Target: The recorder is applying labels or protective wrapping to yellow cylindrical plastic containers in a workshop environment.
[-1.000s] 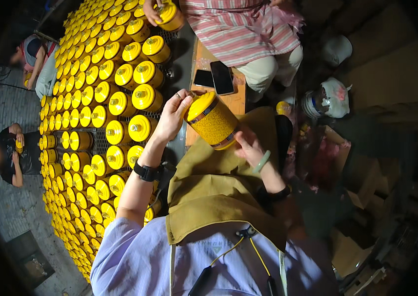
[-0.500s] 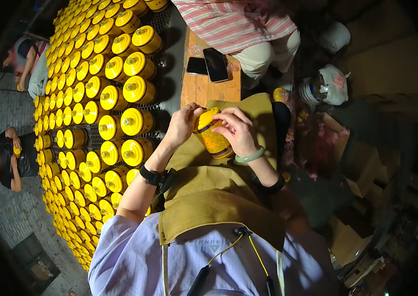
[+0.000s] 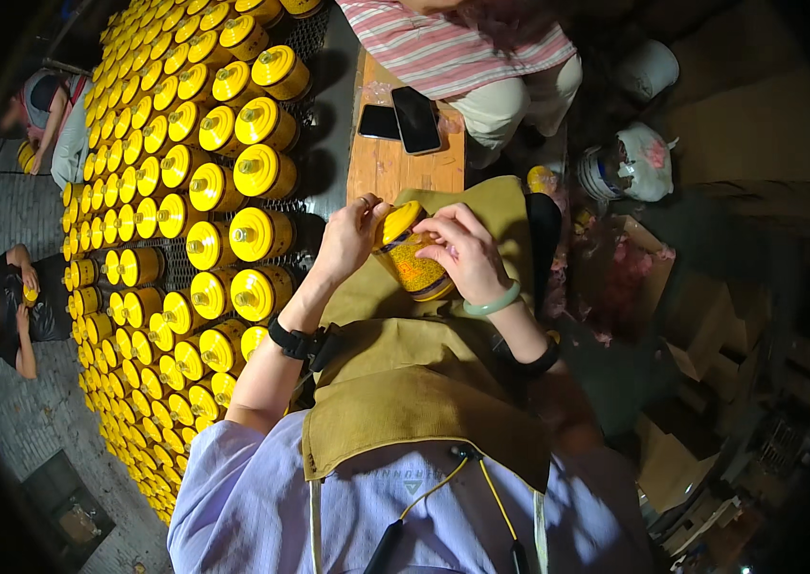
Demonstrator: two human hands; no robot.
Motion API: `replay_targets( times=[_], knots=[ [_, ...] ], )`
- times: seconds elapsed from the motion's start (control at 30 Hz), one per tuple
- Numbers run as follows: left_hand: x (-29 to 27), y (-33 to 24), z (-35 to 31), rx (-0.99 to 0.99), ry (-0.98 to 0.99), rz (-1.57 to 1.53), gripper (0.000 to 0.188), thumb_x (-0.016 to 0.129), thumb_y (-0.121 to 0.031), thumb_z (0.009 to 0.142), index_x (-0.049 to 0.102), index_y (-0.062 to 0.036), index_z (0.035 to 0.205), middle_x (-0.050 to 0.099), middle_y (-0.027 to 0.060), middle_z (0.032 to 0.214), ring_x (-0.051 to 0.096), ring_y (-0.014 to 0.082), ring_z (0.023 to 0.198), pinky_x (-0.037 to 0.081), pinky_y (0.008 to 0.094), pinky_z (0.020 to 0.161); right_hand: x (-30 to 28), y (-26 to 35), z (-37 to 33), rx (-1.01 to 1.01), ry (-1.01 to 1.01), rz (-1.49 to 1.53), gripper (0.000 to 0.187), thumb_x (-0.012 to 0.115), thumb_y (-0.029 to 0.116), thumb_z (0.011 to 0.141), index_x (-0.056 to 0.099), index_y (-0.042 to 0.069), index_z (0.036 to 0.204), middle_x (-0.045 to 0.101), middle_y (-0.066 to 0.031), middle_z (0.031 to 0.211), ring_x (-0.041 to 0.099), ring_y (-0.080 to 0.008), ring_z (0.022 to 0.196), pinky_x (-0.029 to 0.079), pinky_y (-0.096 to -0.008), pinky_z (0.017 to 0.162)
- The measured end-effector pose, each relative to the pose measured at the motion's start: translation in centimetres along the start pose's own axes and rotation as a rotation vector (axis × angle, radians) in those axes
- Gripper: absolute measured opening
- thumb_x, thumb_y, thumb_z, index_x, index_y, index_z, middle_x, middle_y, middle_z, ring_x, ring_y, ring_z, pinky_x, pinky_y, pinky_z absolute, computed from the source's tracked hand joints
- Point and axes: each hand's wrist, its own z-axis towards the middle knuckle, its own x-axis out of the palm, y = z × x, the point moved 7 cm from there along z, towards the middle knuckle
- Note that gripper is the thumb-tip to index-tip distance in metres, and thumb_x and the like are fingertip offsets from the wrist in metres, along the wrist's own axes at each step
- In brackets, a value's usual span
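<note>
Over my apron-covered lap [image 3: 481,220] I hold a yellow cylindrical can [image 3: 419,271] with a stepped yellow lid [image 3: 398,222] and a speckled orange band around its side. It leans to the upper left. My left hand [image 3: 349,237] is closed at the lid's left edge, thumb and fingers pinched there. My right hand [image 3: 467,253] grips the can from the right, fingers bent against the lid's rim and upper side. Whether anything small sits between the fingertips is hidden.
To my left, many yellow cans [image 3: 262,233] with metal-tipped tops stand in rows on a mesh surface. Ahead, two phones [image 3: 416,121] lie on a wooden bench [image 3: 395,172] beside a seated person. Cartons with pink scraps [image 3: 620,273] and a bucket [image 3: 601,174] are at right.
The can has tilted slightly, and my right hand has shifted a little to the right along it. My left hand stays at the lid's edge.
</note>
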Motion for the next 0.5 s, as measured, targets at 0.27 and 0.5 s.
replay_targets(
  times=[0.27,0.5],
  knots=[
    [-0.9,-0.8,0.0,0.040,-0.122,0.243,0.033,0.059,-0.028,0.095,0.068,0.0027,0.099,0.068,0.0195,0.077,0.068,0.0286,0.069,0.052,0.0353,0.064,0.4,0.8,0.1,-0.099,0.082,-0.036,0.012,0.062,-0.004,0.082,0.054,0.003,0.086,0.059,-0.0095,0.087,0.061,-0.0244,0.071,0.049,-0.0351,0.062],
    [-1.6,-0.3,0.9,0.035,-0.248,0.334,0.034,0.060,-0.030,0.093,0.069,0.0033,0.098,0.067,0.0232,0.079,0.069,0.0297,0.073,0.052,0.0368,0.066,0.9,1.4,-0.5,0.015,-0.008,0.076,0.010,0.049,-0.005,0.091,0.054,0.004,0.093,0.059,-0.0054,0.068,0.055,-0.0108,0.054,0.044,-0.0254,0.049]
  ],
)
